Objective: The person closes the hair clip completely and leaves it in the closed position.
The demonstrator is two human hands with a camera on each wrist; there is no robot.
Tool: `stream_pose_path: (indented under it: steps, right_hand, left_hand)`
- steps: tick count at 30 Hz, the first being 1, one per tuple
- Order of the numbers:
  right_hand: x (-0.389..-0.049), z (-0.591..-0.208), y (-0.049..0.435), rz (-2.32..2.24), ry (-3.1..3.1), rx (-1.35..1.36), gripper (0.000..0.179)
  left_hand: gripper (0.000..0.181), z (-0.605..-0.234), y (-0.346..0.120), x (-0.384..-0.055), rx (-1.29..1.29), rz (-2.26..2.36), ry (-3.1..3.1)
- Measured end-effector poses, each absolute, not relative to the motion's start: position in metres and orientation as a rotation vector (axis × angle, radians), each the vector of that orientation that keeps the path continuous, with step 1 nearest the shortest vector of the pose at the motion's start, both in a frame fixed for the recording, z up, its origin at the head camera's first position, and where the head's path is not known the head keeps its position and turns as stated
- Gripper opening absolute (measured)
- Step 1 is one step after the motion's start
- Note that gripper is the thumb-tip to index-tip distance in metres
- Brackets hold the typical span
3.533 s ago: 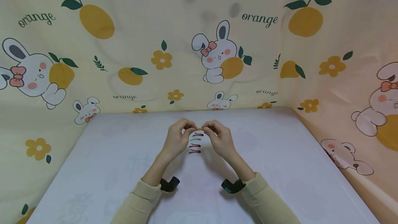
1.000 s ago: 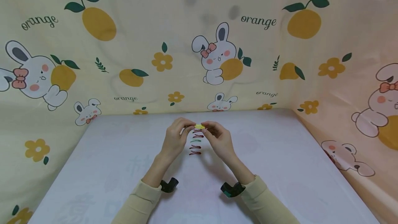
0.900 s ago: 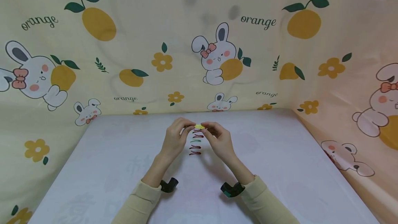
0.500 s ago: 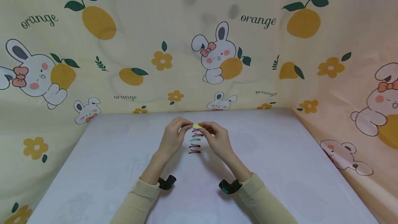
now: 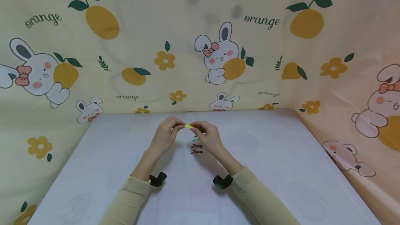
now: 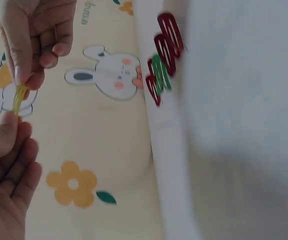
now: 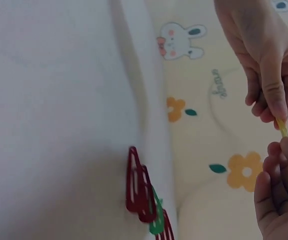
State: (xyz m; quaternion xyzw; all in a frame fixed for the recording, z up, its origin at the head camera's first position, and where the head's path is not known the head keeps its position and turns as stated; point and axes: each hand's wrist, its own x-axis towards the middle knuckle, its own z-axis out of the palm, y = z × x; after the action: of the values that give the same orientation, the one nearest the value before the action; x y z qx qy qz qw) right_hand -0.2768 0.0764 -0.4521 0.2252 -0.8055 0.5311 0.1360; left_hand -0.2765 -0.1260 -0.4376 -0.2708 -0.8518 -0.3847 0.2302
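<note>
Wide tabletop (image 5: 109, 169), side edges (image 5: 64, 167) distant; left fingers (image 5: 176, 122) and right fingers (image 5: 201, 125) pinch a yellow clip (image 5: 188, 126).

Left hand (image 5: 164, 135) and right hand (image 5: 208, 138) close together, fingers (image 5: 175, 121) pinched.

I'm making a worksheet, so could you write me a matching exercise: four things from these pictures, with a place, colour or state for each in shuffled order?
1. Yellow clip
2. Green clip
3. Tabletop
4. Backdrop cloth

A. White
B. Printed with rabbits and oranges
C. Pinched by the left hand and the right hand
D. Lying among red clips

Pairs: 1-C; 2-D; 3-A; 4-B
</note>
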Motion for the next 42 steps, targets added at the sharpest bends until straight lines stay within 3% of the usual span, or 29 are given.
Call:
stream_pose_path:
  steps: [25, 35, 42]
  right_hand:
    - [-0.296, -0.477, -0.015, 1.449, -2.619, 0.619, 0.016]
    - [-0.306, -0.494, -0.034, 1.552, -2.732, 0.45, 0.015]
    - [-0.316, -0.498, -0.039, 1.41, -2.807, 0.491, 0.013]
  left_hand:
    - [0.009, -0.456, -0.216, -0.289, -0.581, -1.063, -2.702]
    - [0.011, -0.472, -0.228, -0.307, -0.548, -1.068, -2.877]
    - [0.01, -0.484, -0.231, -0.32, -0.556, -0.957, -2.955]
